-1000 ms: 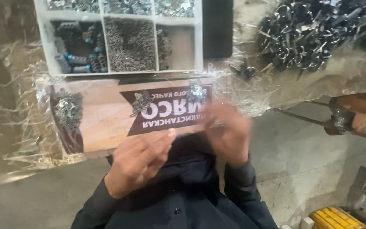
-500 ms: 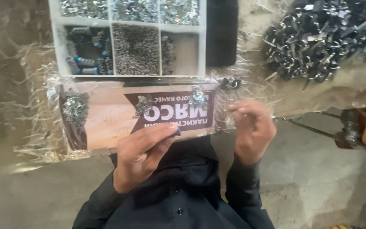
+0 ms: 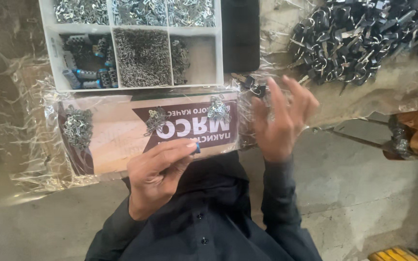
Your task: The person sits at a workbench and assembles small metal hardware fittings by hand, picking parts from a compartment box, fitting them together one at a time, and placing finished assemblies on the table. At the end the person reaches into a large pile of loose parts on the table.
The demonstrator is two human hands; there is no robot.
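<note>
Evidently tiny, light and rigid, the blue-tipped part (image 3: 197, 146) sits pinched in the left hand (image 3: 158, 169) fingertips, while the right hand (image 3: 281, 118) at three o'clock is splayed empty.

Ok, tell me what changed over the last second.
The right hand moved up and out toward the loose dark metal parts, fingers now spread. The left hand stayed low, pinching a small blue piece. The compartment tray, the printed sheet and the piles on it lie as before.
</note>
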